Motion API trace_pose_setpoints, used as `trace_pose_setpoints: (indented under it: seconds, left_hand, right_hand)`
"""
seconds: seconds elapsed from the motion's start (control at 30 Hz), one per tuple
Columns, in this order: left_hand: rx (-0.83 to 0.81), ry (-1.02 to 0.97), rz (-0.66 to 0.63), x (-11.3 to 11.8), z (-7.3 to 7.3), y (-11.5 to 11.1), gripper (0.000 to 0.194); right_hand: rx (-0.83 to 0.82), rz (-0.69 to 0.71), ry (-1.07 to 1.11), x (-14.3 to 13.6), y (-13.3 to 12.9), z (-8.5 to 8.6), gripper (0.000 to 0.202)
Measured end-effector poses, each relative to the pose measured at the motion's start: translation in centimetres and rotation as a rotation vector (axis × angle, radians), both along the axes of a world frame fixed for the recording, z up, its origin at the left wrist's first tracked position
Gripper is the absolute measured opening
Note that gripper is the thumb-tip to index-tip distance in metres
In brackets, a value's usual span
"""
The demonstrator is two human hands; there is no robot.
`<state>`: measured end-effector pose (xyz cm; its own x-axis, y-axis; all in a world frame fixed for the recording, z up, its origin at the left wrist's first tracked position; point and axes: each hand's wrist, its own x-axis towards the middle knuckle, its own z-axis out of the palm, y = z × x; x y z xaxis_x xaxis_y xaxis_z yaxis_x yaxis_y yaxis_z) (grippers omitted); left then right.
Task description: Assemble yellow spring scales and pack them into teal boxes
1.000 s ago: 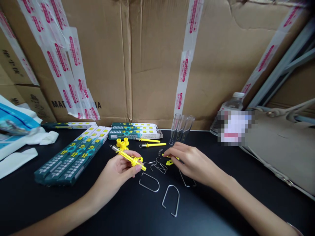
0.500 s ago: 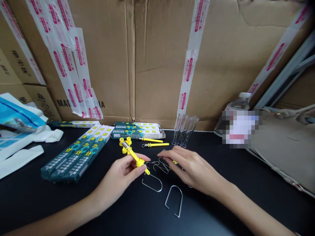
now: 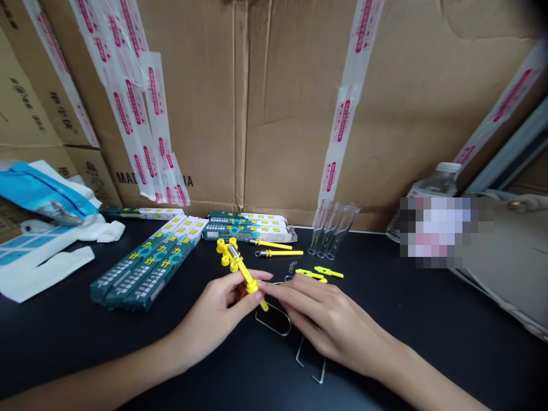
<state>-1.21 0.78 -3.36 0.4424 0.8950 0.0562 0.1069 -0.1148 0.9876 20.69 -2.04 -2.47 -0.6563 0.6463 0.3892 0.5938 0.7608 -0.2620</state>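
Observation:
My left hand (image 3: 226,305) is closed around a yellow spring-scale rod (image 3: 247,275), which tilts with its metal spring end up and away from me. My right hand (image 3: 321,308) meets it, the fingertips touching or nearly touching the rod near its lower end. Those fingers are drawn together, and whatever lies between them is hidden. Beneath both hands lies a metal wire hook (image 3: 274,328). Another wire hook (image 3: 319,379) is partly covered by my right hand. Several yellow caps (image 3: 221,245) stand just beyond the left hand.
Two yellow rods with springs (image 3: 282,252) lie ahead, beside clear tubes (image 3: 327,231). Small yellow pieces (image 3: 329,272) and a loose spring (image 3: 293,266) are beyond my right hand. Green boxes (image 3: 148,262) lie left; a bottle (image 3: 443,182) and beige bag (image 3: 505,257) are right. Cardboard (image 3: 282,114) rises behind.
My right hand has moved left from the loose parts to the rod in my left hand. The small yellow pieces beyond it have come into view. The camera view has shifted slightly.

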Motion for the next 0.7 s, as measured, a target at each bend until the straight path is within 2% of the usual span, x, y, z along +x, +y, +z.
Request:
trace_pose_setpoints:
  seconds: [0.2, 0.33, 0.53, 0.7]
  left_hand:
    - [0.028, 0.013, -0.006, 0.0, -0.4, 0.1, 0.03]
    - [0.024, 0.035, -0.006, 0.1, -0.3, 0.2, 0.031]
    - [0.034, 0.081, 0.015, 0.0, 0.4, 0.1, 0.036]
    - [0.022, 0.086, 0.013, -0.1, 0.2, 0.3, 0.039]
  right_hand:
    - [-0.042, -0.028, -0.045, -0.2, -0.3, 0.4, 0.051]
    - [0.013, -0.034, -0.064, -0.4, -0.2, 0.5, 0.051]
    - [0.168, -0.217, 0.014, 1.5, 1.1, 0.7, 0.03]
    - [0.134, -0.367, -0.057, 3.9, 2.3, 1.1, 0.023]
